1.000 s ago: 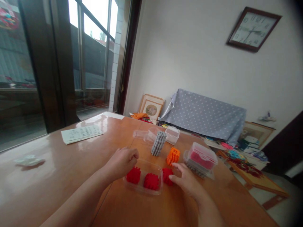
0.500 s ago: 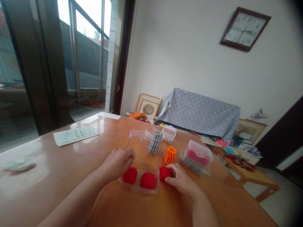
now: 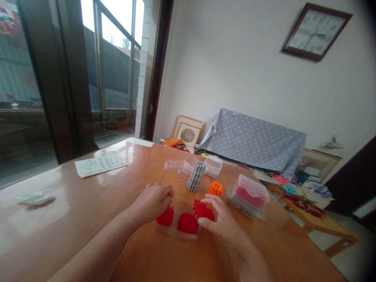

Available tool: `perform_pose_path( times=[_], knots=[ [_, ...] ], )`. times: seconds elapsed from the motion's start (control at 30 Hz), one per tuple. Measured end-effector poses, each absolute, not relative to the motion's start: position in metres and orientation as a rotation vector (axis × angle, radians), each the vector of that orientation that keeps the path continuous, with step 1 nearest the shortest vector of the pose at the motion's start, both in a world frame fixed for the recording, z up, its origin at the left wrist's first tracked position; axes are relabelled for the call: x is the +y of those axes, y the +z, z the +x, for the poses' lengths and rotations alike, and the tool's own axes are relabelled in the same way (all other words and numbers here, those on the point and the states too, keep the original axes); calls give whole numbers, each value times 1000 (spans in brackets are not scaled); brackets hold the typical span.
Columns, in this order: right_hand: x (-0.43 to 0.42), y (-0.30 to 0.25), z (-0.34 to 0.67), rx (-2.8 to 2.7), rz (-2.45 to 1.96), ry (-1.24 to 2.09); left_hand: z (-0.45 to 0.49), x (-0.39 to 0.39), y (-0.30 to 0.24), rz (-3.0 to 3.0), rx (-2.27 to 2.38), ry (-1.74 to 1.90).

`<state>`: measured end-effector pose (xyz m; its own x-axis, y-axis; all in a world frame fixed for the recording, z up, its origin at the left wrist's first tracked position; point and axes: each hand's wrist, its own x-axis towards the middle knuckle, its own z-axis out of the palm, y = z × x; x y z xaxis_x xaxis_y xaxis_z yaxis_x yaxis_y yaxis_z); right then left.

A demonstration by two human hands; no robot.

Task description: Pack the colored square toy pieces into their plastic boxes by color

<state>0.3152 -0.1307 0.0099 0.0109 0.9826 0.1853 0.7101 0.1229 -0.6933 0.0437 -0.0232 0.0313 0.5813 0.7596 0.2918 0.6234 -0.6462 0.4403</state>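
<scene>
Plastic most likely makes up the red block [image 3: 203,210] in your right hand [image 3: 223,221], so expect it to be light and stiff, with little give when squeezed. You hold it tilted at the right edge of the see-through tub [image 3: 178,234]; whether it touches the rim, you cannot tell from this view. Your right fingers pinch it, with the thumb on the near side and the others toward the far side. Its toothed outline should give good grip, so slipping seems a small risk, but if it is made of joined pieces, hard pressure on one corner could pull some loose. Your safest hold is probably across two opposite sides, away from the corners. The tub looks thin and light, and would likely flex or slide on the counter [image 3: 82,203] if you bumped it.

Your left hand [image 3: 154,201] is at the far left of the tub, its fingers curled in; you cannot tell whether they pinch anything. Inside the tub sit a left block [image 3: 166,217] and a middle block [image 3: 187,224], both red. The orange block [image 3: 216,188] stands just beyond your right fingers.
</scene>
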Motion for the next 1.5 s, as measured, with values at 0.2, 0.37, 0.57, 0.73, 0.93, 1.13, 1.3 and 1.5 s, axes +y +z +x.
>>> perform_pose_path(
  times=[0.2,0.37,0.57,0.73,0.93,1.13,1.3,1.5],
  knots=[
    [-132,8,289,-1819,-1692,664,50,-31,31,2567,1029,647],
    [-129,4,292,-1848,-1728,711,52,-37,35,2604,1001,585],
    [-131,4,303,-1843,-1759,710,53,-40,39,2645,970,522],
    [-132,4,310,-1780,-1710,656,52,-41,39,2658,952,502],
    [-123,-11,345,-1630,-1723,472,54,-44,44,2661,914,455],
    [-124,-21,363,-1635,-1852,544,49,-33,36,2629,941,586],
    [-123,-25,357,-1729,-1863,611,42,-23,31,2578,989,694],
    [-119,-27,358,-1770,-1870,608,38,-18,34,2525,1050,720]
  ],
)
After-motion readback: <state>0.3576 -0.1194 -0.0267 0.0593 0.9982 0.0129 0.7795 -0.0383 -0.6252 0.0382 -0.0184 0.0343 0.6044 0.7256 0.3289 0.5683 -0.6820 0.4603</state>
